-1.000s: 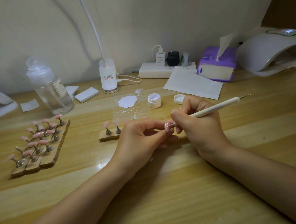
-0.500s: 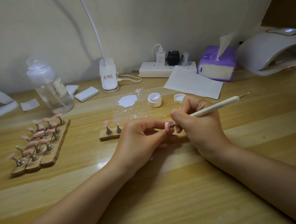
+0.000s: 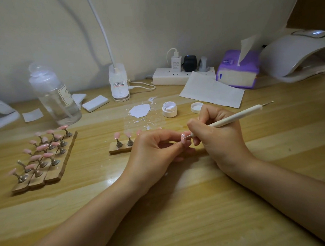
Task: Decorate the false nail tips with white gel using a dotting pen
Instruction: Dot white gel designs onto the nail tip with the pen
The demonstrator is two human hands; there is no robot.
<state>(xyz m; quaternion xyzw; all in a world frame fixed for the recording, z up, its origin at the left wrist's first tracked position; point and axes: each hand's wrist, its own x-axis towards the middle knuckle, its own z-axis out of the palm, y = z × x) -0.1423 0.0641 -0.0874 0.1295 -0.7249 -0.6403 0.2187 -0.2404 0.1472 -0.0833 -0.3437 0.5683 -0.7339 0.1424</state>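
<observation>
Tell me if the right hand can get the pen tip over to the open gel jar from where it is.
Probably yes. The right hand grips the dotting pen at the nail tip that the left hand pinches. The open gel jar stands just beyond, lid off, with only bare table between.

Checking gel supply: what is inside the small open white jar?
The small open white jar shows a pale white gel surface inside; its depth is hidden by the jar's wall.

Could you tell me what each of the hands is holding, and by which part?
Right hand pinches the dotting pen near its lower tip; left hand pinches a pink nail tip, exact hold unclear.
</observation>
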